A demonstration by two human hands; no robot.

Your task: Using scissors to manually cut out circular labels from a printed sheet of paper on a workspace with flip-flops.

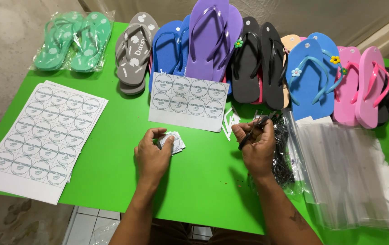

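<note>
Two bare forearms are reaching up from the bottom edge over the bright green table (194, 190). The left hand (153, 154) is pinching a small stack of cut-out round paper labels (175, 141) between thumb and fingers, holding them just above the tabletop. The right hand (258, 145) is closing around a pair of black-handled scissors (250, 134), fingers curled through the grips; whether the blades are apart cannot be told.

Just beyond the hands, a half sheet of white paper printed with round labels (189, 100) is lying flat, its two rows of circles uncut. Thin white paper offcuts (229, 123) are lying scattered between that sheet and the right hand. At the left, a stack of full white label sheets (42, 136) is waiting untouched.

Judging by this, only a few labels are cut and most of the cutting is left.

Along the far edge, rubber flip-flops are lining up: a green pair in a clear bag (73, 40), a grey pair (134, 52), blue (167, 47), purple (212, 38), black (258, 61), light blue with flower charms (312, 77) and pink (362, 84). At the right, a pile of clear plastic bags (344, 168) is lying beside a bundle of small black plastic hangers (284, 149), with nothing yet packed from the open row.
</note>
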